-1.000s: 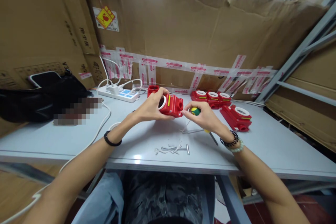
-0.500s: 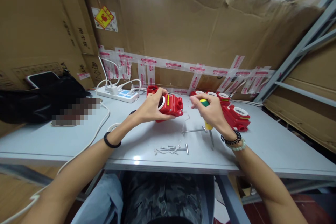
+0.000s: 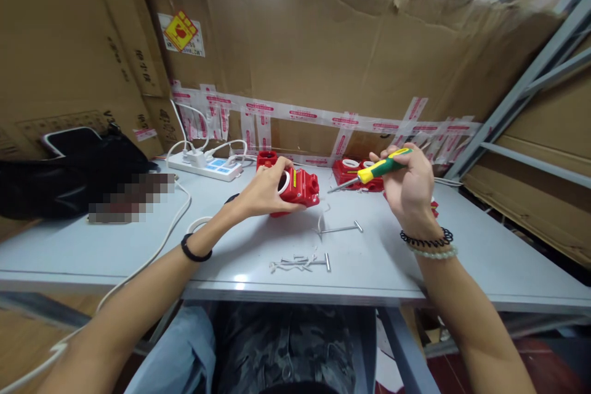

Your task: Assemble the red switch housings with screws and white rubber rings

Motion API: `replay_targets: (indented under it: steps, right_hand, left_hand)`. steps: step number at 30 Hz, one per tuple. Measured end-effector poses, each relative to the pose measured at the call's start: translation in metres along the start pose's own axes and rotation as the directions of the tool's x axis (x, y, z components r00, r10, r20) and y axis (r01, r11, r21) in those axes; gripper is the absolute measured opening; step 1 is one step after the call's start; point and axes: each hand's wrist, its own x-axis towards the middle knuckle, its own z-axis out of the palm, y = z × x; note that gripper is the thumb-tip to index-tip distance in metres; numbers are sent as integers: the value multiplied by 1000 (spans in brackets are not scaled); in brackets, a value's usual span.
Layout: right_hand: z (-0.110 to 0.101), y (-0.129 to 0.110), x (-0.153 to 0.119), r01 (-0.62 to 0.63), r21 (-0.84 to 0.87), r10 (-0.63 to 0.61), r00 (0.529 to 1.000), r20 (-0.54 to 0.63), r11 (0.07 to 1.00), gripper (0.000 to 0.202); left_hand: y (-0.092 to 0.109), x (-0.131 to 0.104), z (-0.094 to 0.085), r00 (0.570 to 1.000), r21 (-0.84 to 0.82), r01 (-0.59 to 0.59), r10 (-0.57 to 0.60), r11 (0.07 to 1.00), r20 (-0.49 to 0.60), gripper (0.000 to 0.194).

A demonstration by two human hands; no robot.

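My left hand (image 3: pixel 268 191) is closed around a red housing (image 3: pixel 302 188) with a white ring and a yellow label, tilted on its side at the middle of the table. In my right hand (image 3: pixel 410 184) is a screwdriver (image 3: pixel 381 169) with a green and yellow handle. Its shaft points left, and the tip ends a little to the right of the housing, apart from it. Below them lies a small metal T-bar with a white cord (image 3: pixel 341 229). Nearer the table's front edge is another T-bar (image 3: pixel 327 261) beside several screws (image 3: pixel 295 263).
More red housings (image 3: pixel 348 166) stand behind my right hand, partly hidden by it. Another red housing (image 3: pixel 266 159) is behind my left hand. A white power strip (image 3: pixel 207 166) with plugged cables sits at the back left, near a black bag (image 3: pixel 69 172). Cardboard (image 3: pixel 295 49) walls the back.
My right hand has turned over and moved right and slightly up. The screwdriver has swung from pointing down to pointing left toward the housing. My left hand keeps its hold.
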Motion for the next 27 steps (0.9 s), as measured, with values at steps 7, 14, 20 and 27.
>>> replay_targets:
  steps: [7, 14, 20, 27]
  right_hand:
    - [4, 12, -7, 81, -40, -78, 994, 72, 996, 24]
    - [3, 13, -7, 91, -60, -84, 991, 102, 994, 25]
    - [3, 13, -7, 93, -132, -79, 991, 104, 987, 25]
    - [1, 14, -6, 90, -113, -78, 991, 110, 990, 26]
  left_hand:
    - [1, 0, -1, 1000, -47, 12, -12, 999, 2, 71]
    - [1, -1, -1, 1000, -60, 4, -4, 998, 4, 72]
    - [1, -1, 0, 1000, -46, -5, 5, 999, 5, 71]
    - [2, -1, -3, 1000, -117, 13, -9, 993, 29, 70]
